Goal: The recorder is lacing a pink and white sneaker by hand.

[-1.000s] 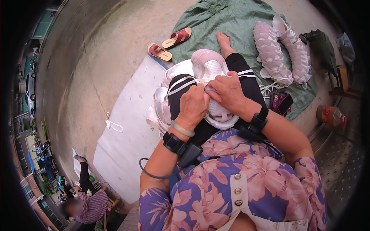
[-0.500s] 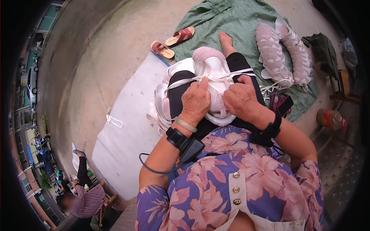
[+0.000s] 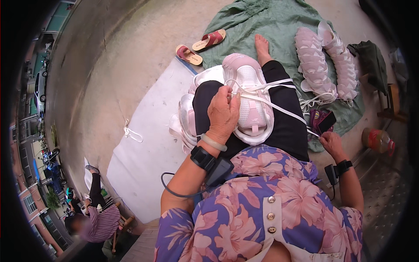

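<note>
A pink and white sneaker (image 3: 255,118) rests across my lap, toe pointing away from me. My left hand (image 3: 223,112) is at the left side of its lacing, thumb and fingertips pinched on the white lace there. From the lacing, a white shoelace (image 3: 283,109) runs taut over my right thigh to my right hand (image 3: 332,144). That hand grips the lace near its end, out to the right of my leg. More lace loops lie over the shoe's throat and right side. Several similar pink and white shoe pieces (image 3: 187,115) lean beside my left thigh, partly hidden.
Two rows of nested pink shoe pieces (image 3: 310,61) lie on a green cloth (image 3: 279,26). Close by are a phone (image 3: 326,123) and a plastic bottle (image 3: 377,140). Red slippers (image 3: 210,40) and a white sheet (image 3: 144,174) with a loose lace are left. A person (image 3: 102,222) sits farther left.
My right hand has moved from the shoe out to the lower right, drawing the lace out straight. The left hand stays by the lacing, its fingers now more closely pinched.
</note>
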A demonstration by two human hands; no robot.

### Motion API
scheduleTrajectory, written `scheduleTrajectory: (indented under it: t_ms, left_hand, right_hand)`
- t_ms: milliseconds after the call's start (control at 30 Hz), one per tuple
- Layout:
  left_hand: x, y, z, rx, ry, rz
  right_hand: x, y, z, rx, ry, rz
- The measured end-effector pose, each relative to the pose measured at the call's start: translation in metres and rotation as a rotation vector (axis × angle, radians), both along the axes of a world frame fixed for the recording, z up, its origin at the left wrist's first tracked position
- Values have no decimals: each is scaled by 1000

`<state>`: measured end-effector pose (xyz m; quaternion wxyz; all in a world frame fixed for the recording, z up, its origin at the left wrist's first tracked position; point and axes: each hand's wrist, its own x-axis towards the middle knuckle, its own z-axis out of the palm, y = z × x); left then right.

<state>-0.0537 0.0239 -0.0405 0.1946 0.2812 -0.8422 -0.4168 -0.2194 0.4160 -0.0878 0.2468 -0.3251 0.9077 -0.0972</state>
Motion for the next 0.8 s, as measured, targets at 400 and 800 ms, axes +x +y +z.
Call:
scheduleTrajectory:
  t_ms: [400,800]
  left_hand:
    - [-31,-35,22,1095,284,190]
    - [-16,-60,26,606,-228,-290]
  right_hand:
    - [16,-183,70,-733,263,369]
    - [28,-216,57,-717,37,331]
